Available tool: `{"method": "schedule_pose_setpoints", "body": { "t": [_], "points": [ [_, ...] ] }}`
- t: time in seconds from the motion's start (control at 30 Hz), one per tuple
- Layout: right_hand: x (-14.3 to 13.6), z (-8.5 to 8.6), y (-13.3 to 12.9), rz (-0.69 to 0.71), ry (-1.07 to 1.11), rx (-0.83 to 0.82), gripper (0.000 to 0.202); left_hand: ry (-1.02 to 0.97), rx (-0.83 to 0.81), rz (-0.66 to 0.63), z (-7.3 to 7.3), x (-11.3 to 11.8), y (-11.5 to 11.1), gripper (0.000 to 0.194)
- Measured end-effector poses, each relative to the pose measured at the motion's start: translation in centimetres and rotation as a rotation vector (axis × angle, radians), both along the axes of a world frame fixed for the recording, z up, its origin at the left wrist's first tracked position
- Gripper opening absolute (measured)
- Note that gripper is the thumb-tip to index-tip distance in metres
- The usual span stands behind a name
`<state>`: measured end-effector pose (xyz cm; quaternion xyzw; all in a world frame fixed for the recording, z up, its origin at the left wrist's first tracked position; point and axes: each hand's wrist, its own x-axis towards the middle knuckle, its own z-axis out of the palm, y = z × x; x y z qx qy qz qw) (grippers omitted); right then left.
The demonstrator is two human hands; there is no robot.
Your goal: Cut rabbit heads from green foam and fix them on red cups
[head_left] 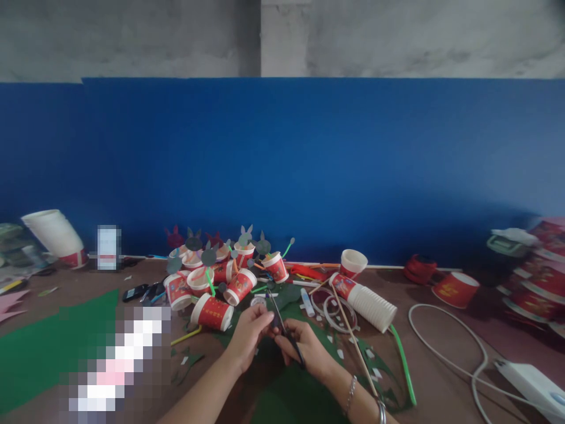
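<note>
Near the bottom middle, my right hand (pixel 304 347) is wrapped round the handles of dark scissors (pixel 286 335), whose blades point up and left. Close beside it, my left hand (pixel 253 333) has its thumb and fingers pressed together around a small dark piece (pixel 276 320) at the blades. The piece is too small to make out clearly. Green paper (pixel 291 391) lies below both hands. Just beyond them stand and lie red and white paper cups, including a tipped cup (pixel 213 312) left of my left hand.
A stack of cups (pixel 364 300), a wooden stick (pixel 355 341), clear tape rolls (pixel 339 312) and a glue stick (pixel 307 301) lie to the right. A white cable (pixel 468 335) curls farther right. Green sheet (pixel 57 347) lies left. A blue wall panel (pixel 282 165) stands behind.
</note>
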<state>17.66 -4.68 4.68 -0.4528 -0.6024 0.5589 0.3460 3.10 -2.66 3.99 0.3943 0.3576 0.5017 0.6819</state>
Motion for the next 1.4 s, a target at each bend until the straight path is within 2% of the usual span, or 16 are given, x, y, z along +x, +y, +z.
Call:
{"method": "schedule_pose_setpoints", "body": {
  "t": [0.77, 1.4],
  "points": [
    [0.6, -0.6, 0.4, 0.0, -0.082, 0.004, 0.023, 0.009, -0.038, -0.009, -0.1, -0.4, 0.5, 0.033],
    [0.7, -1.3, 0.7, -0.026, -0.089, 0.025, 0.024, 0.038, -0.016, -0.039, -0.3, -0.6, 0.6, 0.026]
  ]
}}
